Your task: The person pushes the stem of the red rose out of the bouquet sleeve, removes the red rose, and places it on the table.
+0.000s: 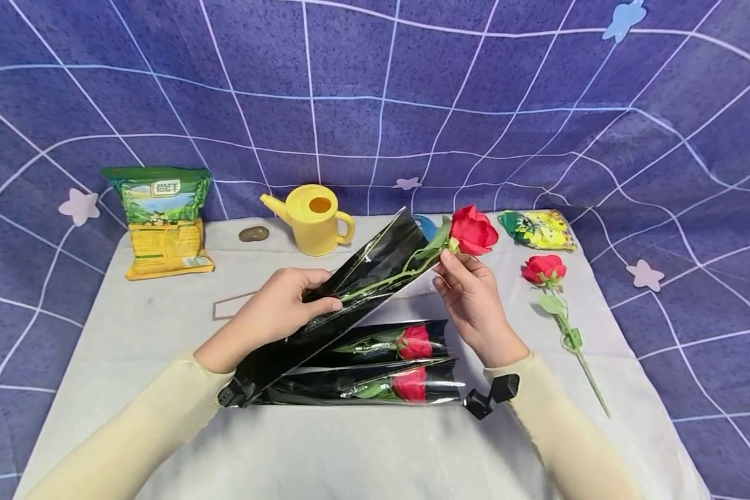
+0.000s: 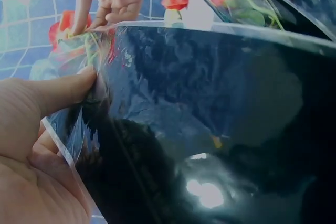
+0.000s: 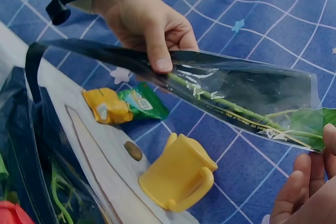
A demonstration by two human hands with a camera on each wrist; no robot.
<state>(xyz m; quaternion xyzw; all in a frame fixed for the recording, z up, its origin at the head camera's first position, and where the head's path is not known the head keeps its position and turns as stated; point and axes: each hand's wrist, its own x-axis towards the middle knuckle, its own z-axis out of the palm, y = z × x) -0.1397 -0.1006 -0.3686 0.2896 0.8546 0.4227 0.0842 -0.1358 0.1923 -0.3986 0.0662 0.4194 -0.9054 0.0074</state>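
Head: L hand [image 1: 287, 302], thumb & fingers gripping black sleeve [image 1: 375, 264]; R hand [image 1: 471, 298], thumb & fingers pinching red rose [image 1: 473, 230] just below bloom; bloom outside sleeve mouth, stem within. 2 wrapped roses [image 1: 381, 342] [image 1: 375, 385] on bench [image 1: 412, 451]; loose rose [image 1: 551, 304] at R; yel. watering can [image 1: 313, 226] at back.
L wrist: L thumb on sleeve film, R hand beyond.
R wrist: grn. stem seen thru sleeve's clear front; R fingers nr. leaf at mouth.

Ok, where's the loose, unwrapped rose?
In the head view, the loose rose lies right of the right hand, its bloom just below the small green-and-yellow packet.
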